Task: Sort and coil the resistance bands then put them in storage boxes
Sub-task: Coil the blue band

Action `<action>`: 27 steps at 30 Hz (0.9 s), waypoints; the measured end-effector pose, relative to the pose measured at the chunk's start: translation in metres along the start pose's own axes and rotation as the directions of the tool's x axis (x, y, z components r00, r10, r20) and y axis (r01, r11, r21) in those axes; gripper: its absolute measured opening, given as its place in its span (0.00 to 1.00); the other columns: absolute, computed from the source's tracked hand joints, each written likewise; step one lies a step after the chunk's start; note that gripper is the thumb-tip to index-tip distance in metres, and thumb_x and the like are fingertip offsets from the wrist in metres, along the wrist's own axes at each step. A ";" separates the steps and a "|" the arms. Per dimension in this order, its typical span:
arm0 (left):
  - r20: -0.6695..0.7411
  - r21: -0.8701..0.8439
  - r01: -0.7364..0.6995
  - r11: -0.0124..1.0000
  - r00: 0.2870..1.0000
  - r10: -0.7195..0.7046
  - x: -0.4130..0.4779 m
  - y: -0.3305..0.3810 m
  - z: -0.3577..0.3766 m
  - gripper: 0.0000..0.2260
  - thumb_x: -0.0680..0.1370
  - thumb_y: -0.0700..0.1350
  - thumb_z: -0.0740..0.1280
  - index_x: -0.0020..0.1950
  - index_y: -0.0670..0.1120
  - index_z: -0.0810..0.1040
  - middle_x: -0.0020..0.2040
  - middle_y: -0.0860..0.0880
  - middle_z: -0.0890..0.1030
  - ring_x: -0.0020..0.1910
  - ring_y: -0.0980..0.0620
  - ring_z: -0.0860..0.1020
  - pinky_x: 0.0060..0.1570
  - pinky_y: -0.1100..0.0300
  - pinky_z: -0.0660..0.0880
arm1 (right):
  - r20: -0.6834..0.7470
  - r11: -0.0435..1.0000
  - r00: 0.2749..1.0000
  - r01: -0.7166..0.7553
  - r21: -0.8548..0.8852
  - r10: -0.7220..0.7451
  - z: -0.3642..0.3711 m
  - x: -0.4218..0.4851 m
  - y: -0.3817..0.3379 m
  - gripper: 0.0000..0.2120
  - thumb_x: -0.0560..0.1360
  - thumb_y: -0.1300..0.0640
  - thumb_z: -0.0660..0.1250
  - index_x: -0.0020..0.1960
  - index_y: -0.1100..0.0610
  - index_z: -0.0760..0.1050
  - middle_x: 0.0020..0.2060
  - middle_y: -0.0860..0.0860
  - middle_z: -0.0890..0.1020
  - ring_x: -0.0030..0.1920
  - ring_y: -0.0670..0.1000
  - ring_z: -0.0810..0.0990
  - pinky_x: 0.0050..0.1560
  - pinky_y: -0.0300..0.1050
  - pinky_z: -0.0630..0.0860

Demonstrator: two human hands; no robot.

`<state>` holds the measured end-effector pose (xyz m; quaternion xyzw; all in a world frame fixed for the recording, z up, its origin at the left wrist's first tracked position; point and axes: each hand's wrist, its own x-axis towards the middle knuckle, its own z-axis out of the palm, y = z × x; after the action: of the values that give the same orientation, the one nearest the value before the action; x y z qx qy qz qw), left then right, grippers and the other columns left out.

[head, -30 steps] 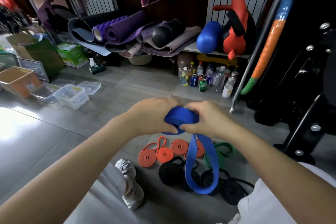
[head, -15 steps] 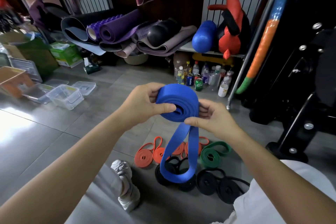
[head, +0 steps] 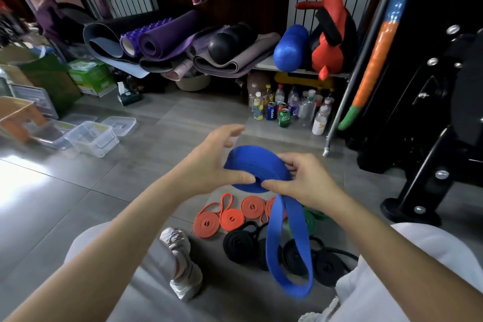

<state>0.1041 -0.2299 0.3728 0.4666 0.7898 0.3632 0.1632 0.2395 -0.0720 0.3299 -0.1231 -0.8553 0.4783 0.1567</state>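
Above the grey tiled floor [head: 78, 191], a wide blue rubber resistance band [head: 256, 165], half coiled, between two hands.
Since half a second ago the coil is turned flatter. The right hand [head: 303, 183] pinches it with thumb and curled fingers; the left hand [head: 209, 162] now only presses its thumb on it, fingers lifted and spread apart.

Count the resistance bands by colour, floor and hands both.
blue band: 1, part coiled, gripped by the right hand, left hand touching it
orange coils: 4, one partly hidden behind the blue tail
black coils: 4, one partly hidden
green coil: 1, mostly hidden
Total: 10
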 end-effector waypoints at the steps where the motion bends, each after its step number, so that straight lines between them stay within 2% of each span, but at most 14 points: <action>1: 0.075 0.207 -0.086 0.975 0.995 0.071 0.002 0.005 -0.001 0.37 0.65 0.51 0.78 0.70 0.52 0.66 0.64 0.58 0.70 0.62 0.58 0.70 0.54 0.68 0.67 | 0.027 0.997 1.000 0.002 -0.073 0.000 0.000 0.001 -0.001 0.11 0.66 0.55 0.76 0.46 0.50 0.80 0.40 0.49 0.84 0.41 0.50 0.83 0.45 0.55 0.79; 2: 0.162 0.374 -0.158 0.914 0.981 0.104 0.004 0.009 0.000 0.33 0.65 0.53 0.77 0.67 0.53 0.68 0.61 0.58 0.73 0.58 0.58 0.72 0.52 0.66 0.67 | 0.046 0.991 0.999 0.017 -0.130 -0.011 0.001 0.001 -0.002 0.10 0.65 0.55 0.75 0.45 0.52 0.80 0.38 0.50 0.84 0.40 0.51 0.82 0.43 0.54 0.79; 4: 0.245 0.572 -0.228 0.788 0.964 0.101 0.007 0.015 0.005 0.23 0.68 0.53 0.73 0.61 0.52 0.71 0.54 0.55 0.77 0.50 0.54 0.74 0.45 0.61 0.67 | 0.065 0.978 0.997 0.053 -0.203 -0.041 0.002 0.002 -0.004 0.09 0.64 0.55 0.75 0.44 0.52 0.79 0.36 0.48 0.82 0.37 0.48 0.80 0.40 0.51 0.78; 6: 0.215 0.615 -0.221 0.757 0.971 0.110 0.010 0.017 0.006 0.17 0.70 0.51 0.70 0.57 0.51 0.72 0.49 0.53 0.78 0.46 0.52 0.74 0.41 0.60 0.66 | 0.071 0.974 0.996 0.059 -0.217 -0.045 0.000 0.001 -0.004 0.10 0.64 0.55 0.75 0.44 0.47 0.78 0.37 0.46 0.83 0.38 0.45 0.80 0.41 0.49 0.78; 7: 0.186 0.582 -0.196 0.789 0.977 0.106 0.010 0.015 0.006 0.17 0.70 0.51 0.71 0.57 0.52 0.73 0.48 0.54 0.78 0.44 0.53 0.73 0.41 0.60 0.66 | 0.067 0.981 0.997 0.043 -0.189 -0.031 -0.002 0.001 -0.004 0.12 0.64 0.55 0.76 0.44 0.44 0.77 0.38 0.44 0.83 0.39 0.43 0.80 0.42 0.47 0.78; 9: 0.118 0.416 -0.124 0.901 0.990 0.082 0.010 0.010 0.005 0.17 0.69 0.50 0.73 0.56 0.53 0.76 0.46 0.57 0.77 0.45 0.54 0.73 0.44 0.62 0.68 | 0.058 0.996 0.998 0.000 -0.092 0.006 -0.010 0.001 -0.002 0.16 0.63 0.53 0.77 0.45 0.39 0.75 0.42 0.40 0.83 0.43 0.39 0.81 0.46 0.45 0.79; 12: 0.029 0.031 -0.073 0.997 0.997 0.072 0.006 0.006 0.005 0.14 0.67 0.43 0.77 0.50 0.52 0.79 0.45 0.56 0.82 0.47 0.54 0.80 0.54 0.60 0.75 | 0.073 1.000 0.997 -0.021 -0.014 0.022 -0.023 0.003 0.005 0.16 0.63 0.52 0.78 0.48 0.43 0.77 0.45 0.41 0.83 0.48 0.42 0.82 0.53 0.49 0.78; 15: -0.080 -0.338 -0.050 0.940 0.996 0.024 0.002 0.006 0.004 0.19 0.66 0.34 0.76 0.47 0.56 0.78 0.42 0.61 0.84 0.43 0.61 0.82 0.43 0.68 0.77 | 0.082 0.991 0.997 -0.016 0.134 0.005 -0.027 0.001 0.011 0.17 0.64 0.56 0.78 0.51 0.49 0.78 0.47 0.46 0.84 0.50 0.48 0.82 0.56 0.53 0.77; 17: -0.113 -0.508 -0.022 0.861 0.993 -0.041 -0.002 0.006 0.004 0.18 0.65 0.38 0.76 0.49 0.55 0.78 0.43 0.58 0.85 0.43 0.59 0.83 0.38 0.64 0.78 | 0.069 0.964 0.998 -0.007 0.266 -0.011 -0.025 -0.003 0.011 0.21 0.62 0.53 0.77 0.54 0.50 0.77 0.49 0.47 0.84 0.50 0.49 0.83 0.54 0.48 0.78; 20: -0.108 -0.665 0.002 0.747 0.989 -0.099 -0.008 0.004 0.010 0.19 0.64 0.44 0.77 0.53 0.51 0.80 0.49 0.49 0.85 0.47 0.49 0.83 0.43 0.52 0.81 | -0.005 0.905 0.998 0.058 0.421 -0.061 -0.015 -0.004 0.008 0.23 0.62 0.53 0.75 0.56 0.49 0.76 0.50 0.44 0.84 0.52 0.47 0.83 0.50 0.38 0.78; 24: -0.033 -0.864 0.051 0.501 0.987 -0.159 -0.015 -0.001 0.030 0.18 0.66 0.41 0.72 0.55 0.45 0.78 0.50 0.45 0.84 0.47 0.47 0.83 0.44 0.53 0.81 | -0.113 0.838 0.992 0.106 0.535 -0.054 0.000 -0.004 0.004 0.20 0.63 0.57 0.73 0.55 0.50 0.77 0.48 0.44 0.85 0.50 0.46 0.83 0.46 0.36 0.78; 25: -0.025 -0.868 0.064 0.492 0.985 -0.172 -0.017 -0.003 0.035 0.18 0.67 0.40 0.71 0.56 0.44 0.77 0.51 0.45 0.83 0.48 0.47 0.82 0.46 0.52 0.81 | -0.112 0.837 0.993 0.096 0.538 -0.042 0.002 -0.005 0.004 0.20 0.63 0.58 0.74 0.54 0.50 0.77 0.47 0.44 0.85 0.49 0.46 0.84 0.45 0.36 0.78; 26: -0.054 -0.822 0.053 0.566 0.984 -0.172 -0.018 -0.005 0.037 0.19 0.68 0.39 0.72 0.57 0.47 0.76 0.54 0.46 0.81 0.51 0.47 0.81 0.48 0.51 0.80 | -0.096 0.847 0.995 0.083 0.526 -0.038 0.001 -0.006 0.005 0.19 0.63 0.57 0.74 0.53 0.49 0.77 0.46 0.45 0.85 0.48 0.47 0.84 0.45 0.37 0.78; 27: -0.127 -0.700 0.010 0.714 0.982 -0.138 -0.019 -0.008 0.038 0.21 0.69 0.38 0.73 0.59 0.51 0.73 0.58 0.49 0.79 0.55 0.50 0.79 0.51 0.53 0.79 | -0.069 0.870 0.997 0.068 0.489 -0.038 0.001 -0.007 0.006 0.19 0.63 0.58 0.75 0.52 0.48 0.78 0.45 0.45 0.85 0.47 0.47 0.84 0.44 0.37 0.79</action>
<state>0.1315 -0.2325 0.3398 0.3061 0.6239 0.6652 0.2733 0.2459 -0.0721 0.3236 -0.0696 -0.7043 0.6713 0.2203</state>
